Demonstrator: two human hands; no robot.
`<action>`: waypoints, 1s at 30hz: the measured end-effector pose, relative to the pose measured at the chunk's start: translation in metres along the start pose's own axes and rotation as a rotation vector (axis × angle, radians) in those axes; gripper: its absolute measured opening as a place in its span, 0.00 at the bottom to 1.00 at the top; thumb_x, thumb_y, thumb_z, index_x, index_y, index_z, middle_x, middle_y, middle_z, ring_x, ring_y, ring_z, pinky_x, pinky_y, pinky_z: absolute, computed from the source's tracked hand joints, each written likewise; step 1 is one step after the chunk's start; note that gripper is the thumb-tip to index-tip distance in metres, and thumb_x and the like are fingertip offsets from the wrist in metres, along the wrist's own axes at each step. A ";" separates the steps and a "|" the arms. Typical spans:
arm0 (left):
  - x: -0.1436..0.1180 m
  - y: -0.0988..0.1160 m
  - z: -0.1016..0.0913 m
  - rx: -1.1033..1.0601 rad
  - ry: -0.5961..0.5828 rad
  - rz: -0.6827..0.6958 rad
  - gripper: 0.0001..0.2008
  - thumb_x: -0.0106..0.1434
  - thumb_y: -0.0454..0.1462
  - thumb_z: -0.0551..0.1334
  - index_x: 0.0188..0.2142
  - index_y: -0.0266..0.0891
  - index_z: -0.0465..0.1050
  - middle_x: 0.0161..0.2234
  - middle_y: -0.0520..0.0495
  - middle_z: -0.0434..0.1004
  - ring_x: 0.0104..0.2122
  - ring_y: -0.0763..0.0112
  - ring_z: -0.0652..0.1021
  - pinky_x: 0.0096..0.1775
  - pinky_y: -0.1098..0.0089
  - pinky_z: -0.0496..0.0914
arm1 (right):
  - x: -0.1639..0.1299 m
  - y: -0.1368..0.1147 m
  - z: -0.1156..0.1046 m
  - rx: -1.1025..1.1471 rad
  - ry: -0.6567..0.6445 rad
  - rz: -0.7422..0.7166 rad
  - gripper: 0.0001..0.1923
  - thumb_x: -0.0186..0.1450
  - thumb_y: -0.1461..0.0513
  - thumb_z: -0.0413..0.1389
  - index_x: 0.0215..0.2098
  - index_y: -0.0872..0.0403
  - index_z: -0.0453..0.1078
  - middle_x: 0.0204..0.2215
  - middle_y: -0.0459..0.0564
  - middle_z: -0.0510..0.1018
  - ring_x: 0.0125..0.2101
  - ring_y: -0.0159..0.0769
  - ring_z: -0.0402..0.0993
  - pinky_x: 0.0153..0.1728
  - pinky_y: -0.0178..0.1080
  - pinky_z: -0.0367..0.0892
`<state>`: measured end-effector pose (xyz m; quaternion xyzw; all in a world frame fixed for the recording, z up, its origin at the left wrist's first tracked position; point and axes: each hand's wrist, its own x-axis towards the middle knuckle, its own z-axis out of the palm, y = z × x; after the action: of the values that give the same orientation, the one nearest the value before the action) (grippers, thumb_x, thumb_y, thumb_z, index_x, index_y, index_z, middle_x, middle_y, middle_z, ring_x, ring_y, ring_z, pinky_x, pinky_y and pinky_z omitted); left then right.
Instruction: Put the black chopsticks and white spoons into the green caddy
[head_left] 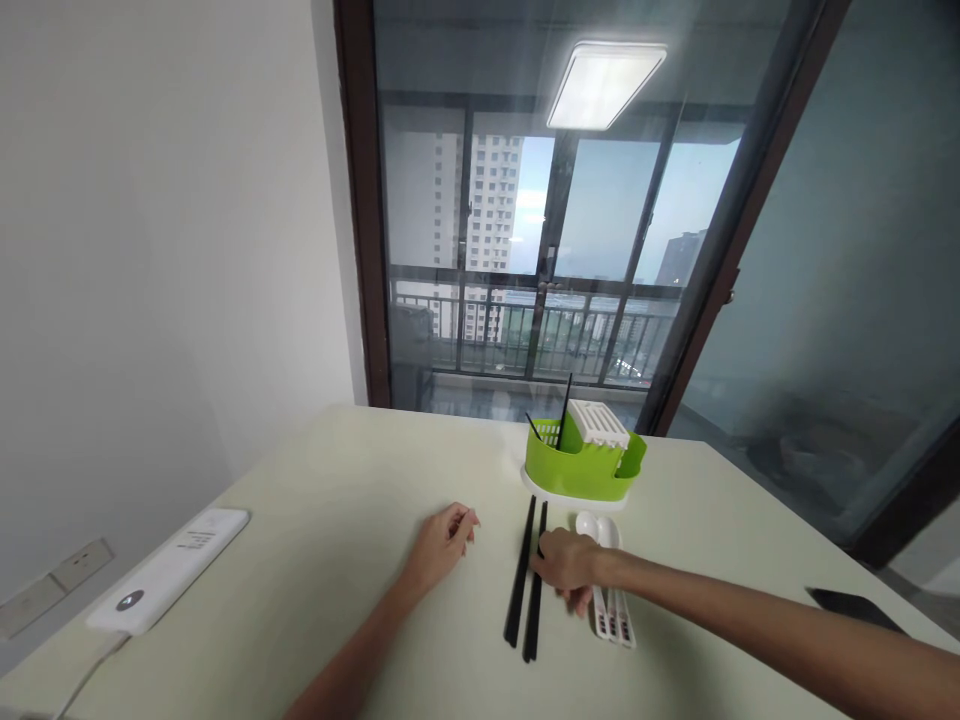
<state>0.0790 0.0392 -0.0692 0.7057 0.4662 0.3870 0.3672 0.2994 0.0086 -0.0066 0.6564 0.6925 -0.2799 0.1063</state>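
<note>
Head view. Right hand (568, 568), fingers curled narrow, touches the right stick of the black chopsticks (525, 582), which lie just left of it; whether it grips cannot be told. Its forearm reaches in from the right, over two white spoons (609, 590). Left hand (442, 545) rests loosely curled, holding nothing, left of the chopsticks. Beyond the right hand stands a green cutlery holder (583, 462).

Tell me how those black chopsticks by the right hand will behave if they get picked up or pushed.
The black chopsticks look thin, straight and rigid, so probably stiff and light. Lying flat on the smooth table, they may slide or roll apart when nudged. The right hand touches their upper part, so lifting there could tip the far ends down.
</note>
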 end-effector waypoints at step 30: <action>-0.009 0.017 0.009 -0.221 -0.145 0.009 0.25 0.69 0.56 0.54 0.39 0.38 0.76 0.34 0.43 0.82 0.32 0.66 0.79 0.32 0.70 0.69 | -0.003 -0.007 -0.057 0.102 0.124 -0.248 0.13 0.73 0.61 0.46 0.37 0.56 0.71 0.28 0.48 0.84 0.20 0.29 0.77 0.25 0.31 0.69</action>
<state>0.0908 0.0246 -0.0600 0.6891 0.3898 0.3856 0.4738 0.3058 0.0364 0.0429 0.5863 0.7584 -0.2847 -0.0055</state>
